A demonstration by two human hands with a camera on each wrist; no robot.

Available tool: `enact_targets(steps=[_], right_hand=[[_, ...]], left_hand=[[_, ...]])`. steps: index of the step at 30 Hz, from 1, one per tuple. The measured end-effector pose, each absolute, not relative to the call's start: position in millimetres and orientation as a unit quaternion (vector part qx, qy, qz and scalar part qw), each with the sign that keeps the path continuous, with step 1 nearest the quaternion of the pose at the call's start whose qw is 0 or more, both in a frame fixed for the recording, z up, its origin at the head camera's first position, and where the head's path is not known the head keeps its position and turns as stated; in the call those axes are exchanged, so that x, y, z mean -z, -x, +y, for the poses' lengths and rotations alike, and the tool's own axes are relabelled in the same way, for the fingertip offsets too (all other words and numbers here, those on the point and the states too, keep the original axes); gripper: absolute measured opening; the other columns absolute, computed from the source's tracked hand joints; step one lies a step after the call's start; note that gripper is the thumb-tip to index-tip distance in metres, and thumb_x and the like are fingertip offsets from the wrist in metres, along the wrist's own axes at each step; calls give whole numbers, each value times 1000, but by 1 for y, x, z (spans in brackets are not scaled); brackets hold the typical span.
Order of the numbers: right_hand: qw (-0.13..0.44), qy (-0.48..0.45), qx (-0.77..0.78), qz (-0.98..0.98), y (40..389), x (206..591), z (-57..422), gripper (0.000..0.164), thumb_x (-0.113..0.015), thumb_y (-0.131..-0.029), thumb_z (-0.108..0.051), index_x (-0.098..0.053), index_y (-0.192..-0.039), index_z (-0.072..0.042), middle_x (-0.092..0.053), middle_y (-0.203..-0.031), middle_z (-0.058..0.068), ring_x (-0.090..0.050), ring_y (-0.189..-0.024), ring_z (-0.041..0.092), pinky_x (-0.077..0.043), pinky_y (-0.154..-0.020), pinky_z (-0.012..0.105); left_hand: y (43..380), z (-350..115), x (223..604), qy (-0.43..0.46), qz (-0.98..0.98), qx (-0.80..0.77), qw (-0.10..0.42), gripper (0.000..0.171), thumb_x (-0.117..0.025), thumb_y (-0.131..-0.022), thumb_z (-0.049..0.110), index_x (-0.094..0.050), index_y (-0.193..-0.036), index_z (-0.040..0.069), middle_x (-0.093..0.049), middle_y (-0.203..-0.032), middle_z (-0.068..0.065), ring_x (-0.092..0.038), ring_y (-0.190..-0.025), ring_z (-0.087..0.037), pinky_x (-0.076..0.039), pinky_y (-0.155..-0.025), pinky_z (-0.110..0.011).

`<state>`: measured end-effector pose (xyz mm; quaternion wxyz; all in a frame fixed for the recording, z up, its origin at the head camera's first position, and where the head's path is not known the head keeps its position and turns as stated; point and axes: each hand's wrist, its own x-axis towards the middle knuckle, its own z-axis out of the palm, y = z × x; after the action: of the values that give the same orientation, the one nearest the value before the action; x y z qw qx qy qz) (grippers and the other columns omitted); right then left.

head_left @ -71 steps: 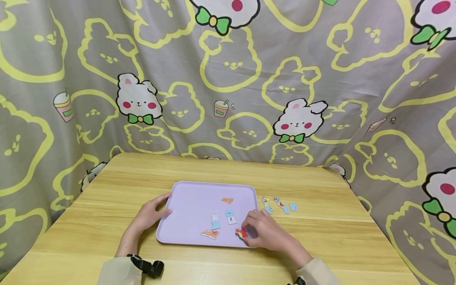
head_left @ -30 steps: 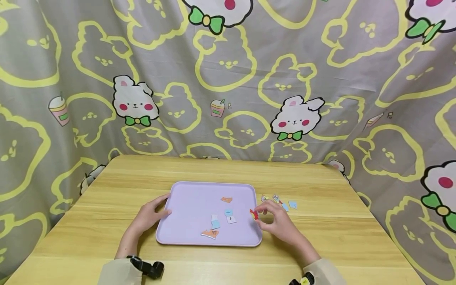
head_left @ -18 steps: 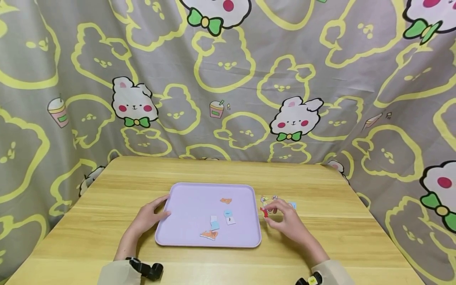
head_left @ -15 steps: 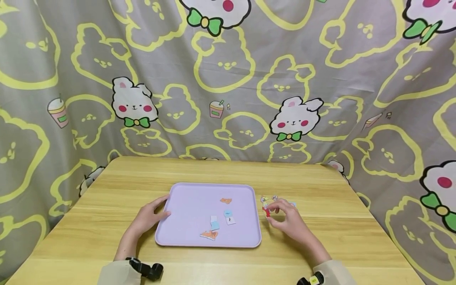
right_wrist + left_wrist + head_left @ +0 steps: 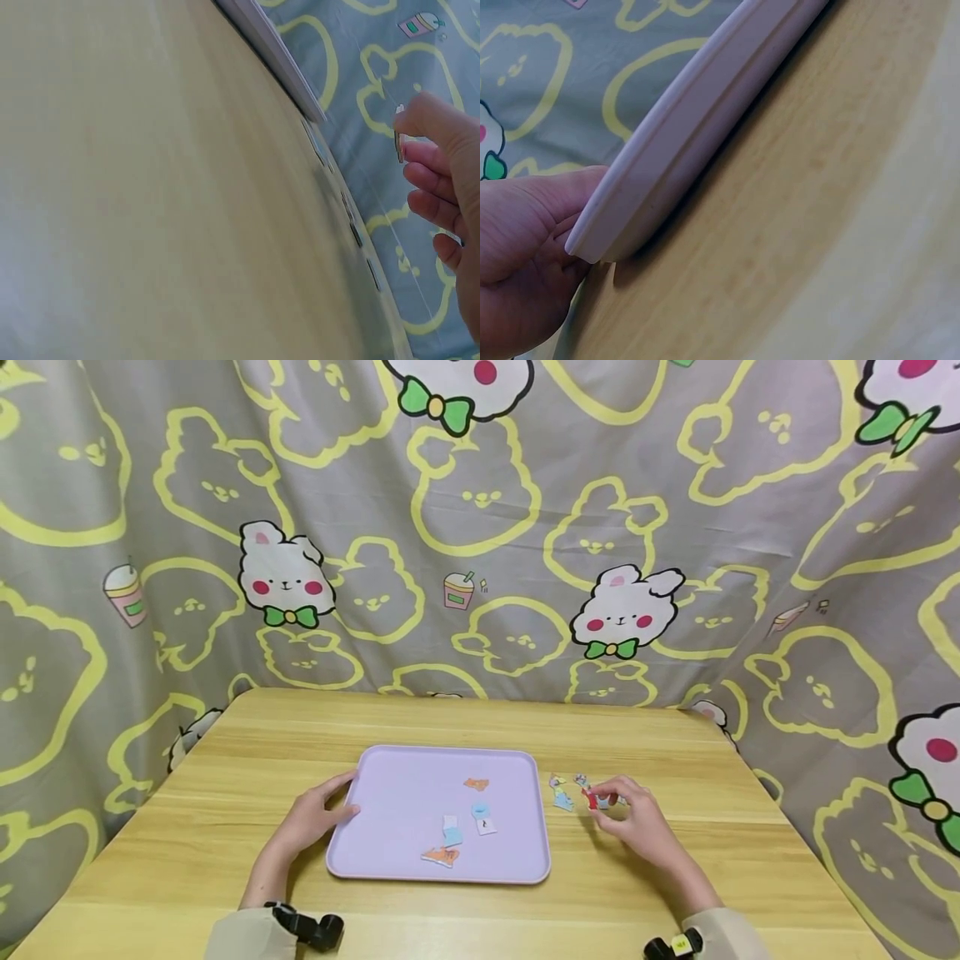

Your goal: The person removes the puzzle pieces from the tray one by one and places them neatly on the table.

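Note:
My left hand grips the left edge of a lilac tray; in the left wrist view its thumb lies at the tray's rim. My right hand pinches a small flat red puzzle-like piece between thumb and fingertips. The piece is held up off the table, edge-on in the right wrist view. Below and behind it, right of the tray, lie a colourful piece, another colourful piece partly covered, and a blue piece mostly hidden by the fingers.
On the tray lie an orange piece towards the back, an orange piece near the front, and blue-and-white pieces between them. The wooden table ends at a patterned curtain.
My right hand has lifted the red piece from the tray's front right corner and carried it right, past the rim, over the loose pieces. The left hand has stayed at the tray's edge.

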<state>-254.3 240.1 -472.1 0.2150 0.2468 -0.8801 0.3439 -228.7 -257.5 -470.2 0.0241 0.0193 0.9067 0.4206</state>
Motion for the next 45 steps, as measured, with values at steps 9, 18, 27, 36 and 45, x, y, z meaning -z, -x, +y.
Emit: enact_targets(steps=[9,18,27,36,45], right_hand=[[201,-223,-336,-893,257,472,261,30,-80,-71,0,-72,-99,-7,-66,-86,1,-53,-77,10,-40,-66,22],[189,-183,-318,-911,261,470,285,26,-77,-76,0,-71,-100,-6,-66,-90,3,-49,-77,6,-39,-62,21],[179,-159,-322,-916,264,473,300,24,-75,-78,-2,-71,-101,-4,-63,-88,4,-48,-77,2,-40,-62,19],[191,-158,-317,-915,266,474,309,23,-76,-77,0,-71,-99,-4,-61,-85,3,-48,-75,5,-37,-59,19],[182,-146,-272,-934,267,473,310,22,-77,-75,-4,-71,-95,-5,-63,-84,1,-53,-71,8,-41,-59,20]], left_hand=[[228,-257,470,-16,906,-423,30,61,-65,-93,18,-42,-148,6,-38,-153,-26,-29,-144,-47,-28,-116,-62],[229,-257,470,-18,906,-423,31,61,-65,-94,19,-41,-149,6,-36,-154,-25,-28,-144,-48,-27,-117,-62],[228,-257,468,-11,903,-429,39,62,-65,-94,20,-40,-149,7,-35,-155,-25,-26,-145,-47,-26,-118,-62],[229,-257,466,-8,902,-431,41,62,-65,-94,20,-40,-149,7,-35,-155,-25,-26,-145,-47,-25,-118,-61],[229,-257,467,-10,902,-429,40,62,-65,-94,20,-40,-149,6,-36,-154,-25,-26,-145,-47,-25,-118,-61]])
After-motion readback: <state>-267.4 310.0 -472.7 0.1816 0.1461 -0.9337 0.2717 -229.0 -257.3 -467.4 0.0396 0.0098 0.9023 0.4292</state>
